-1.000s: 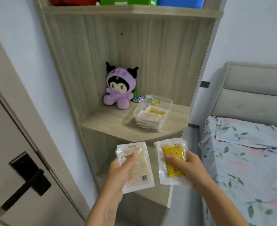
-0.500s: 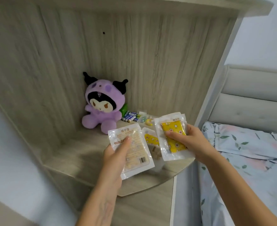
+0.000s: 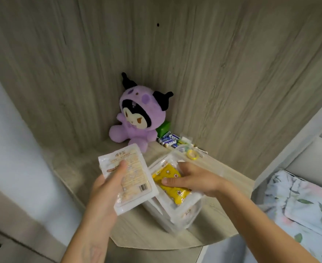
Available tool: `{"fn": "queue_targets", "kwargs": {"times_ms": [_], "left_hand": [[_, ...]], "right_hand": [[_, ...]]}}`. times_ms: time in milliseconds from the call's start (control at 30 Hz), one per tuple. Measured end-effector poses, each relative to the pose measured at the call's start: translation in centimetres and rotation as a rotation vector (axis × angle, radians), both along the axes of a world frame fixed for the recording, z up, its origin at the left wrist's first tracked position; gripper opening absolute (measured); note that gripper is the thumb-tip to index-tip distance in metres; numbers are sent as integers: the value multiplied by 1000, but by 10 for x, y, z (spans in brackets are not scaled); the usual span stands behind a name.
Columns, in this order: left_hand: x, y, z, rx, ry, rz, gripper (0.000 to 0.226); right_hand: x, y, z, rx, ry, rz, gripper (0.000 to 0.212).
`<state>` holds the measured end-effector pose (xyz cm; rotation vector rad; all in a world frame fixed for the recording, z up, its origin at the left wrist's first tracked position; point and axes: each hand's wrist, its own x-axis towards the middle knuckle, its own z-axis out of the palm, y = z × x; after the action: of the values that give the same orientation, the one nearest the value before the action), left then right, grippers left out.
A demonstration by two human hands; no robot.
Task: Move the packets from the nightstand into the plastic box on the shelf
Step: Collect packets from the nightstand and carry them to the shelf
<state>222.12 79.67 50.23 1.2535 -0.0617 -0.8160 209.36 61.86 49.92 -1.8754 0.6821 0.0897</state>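
Right hand [image 3: 192, 180]: yellow packet [image 3: 170, 182] is pinched, thumb on its top face, fingers curled over the far edge. The packet is held directly over the plastic box [image 3: 177, 215] and appears to lie on the packets already stacked inside; whether it is fully seated cannot be told, since the clear walls blur into the wrappers. Long axis runs from 11 to 5 o'clock, roughly matched to the box.

Left hand [image 3: 107, 188]: beige packet [image 3: 129, 179] is gripped, thumb across the printed face, fingers hidden beneath. It is held just at 9 o'clock of the box, above the shelf [image 3: 91, 179], apart from the rim. Long axis 11 to 5 o'clock.

The box lies at 3 o'clock from the left fingers. The right hand is nearer; its release is judged to come first.
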Motion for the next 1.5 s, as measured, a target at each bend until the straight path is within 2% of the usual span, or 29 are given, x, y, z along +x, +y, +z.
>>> {"fn": "queue_targets", "kwargs": {"times_ms": [33,167,233,400,433,600,733,833,1100,1167,1233,1267,1300,1367,1400,1433,1500], "left_hand": [[-3,1,0,-2,-6,28,19],[-20,0,0,12,-33,121,22],[-29,0,-1,27,-45,140,22],[-47,0,0,50,-55,125,21],[-48,-1,1,56,-55,117,21],[-54,-6,5,80,-55,89,17],[-51,-9,5,103,-53,89,19],[-51,-11,5,107,-55,84,21],[-58,-25,16,79,-75,55,21],[-61,-31,18,70,-79,32,23],[-63,-35,20,52,-80,14,23],[-64,-37,20,47,-75,12,23],[-65,-40,20,43,-75,14,23],[-70,-48,18,35,-88,26,20],[-75,-54,18,34,-102,35,18],[-79,-60,18,42,-118,46,15],[-86,-69,16,44,-164,48,13]], "right_hand": [[-2,-6,2,6,-8,32,50],[-10,-43,16,-4,-7,60,18],[-10,-59,16,-54,54,73,25],[-4,-67,-3,-190,250,115,67],[-3,-68,-5,-195,277,131,77],[6,-71,-2,-206,403,242,102],[11,-65,-2,-339,476,321,78],[13,-56,0,-487,541,386,76],[0,-46,-13,-625,476,336,84],[-5,-44,-11,-707,335,303,83],[-9,-41,-5,-810,90,195,73],[-10,-39,1,-796,-38,112,64],[-11,-37,9,-680,-146,36,56],[-14,-28,28,-133,-262,-29,53],[-15,-25,34,100,-250,-11,53],[-17,-22,38,185,-245,47,48],[-18,-20,34,143,-281,125,28]]}}
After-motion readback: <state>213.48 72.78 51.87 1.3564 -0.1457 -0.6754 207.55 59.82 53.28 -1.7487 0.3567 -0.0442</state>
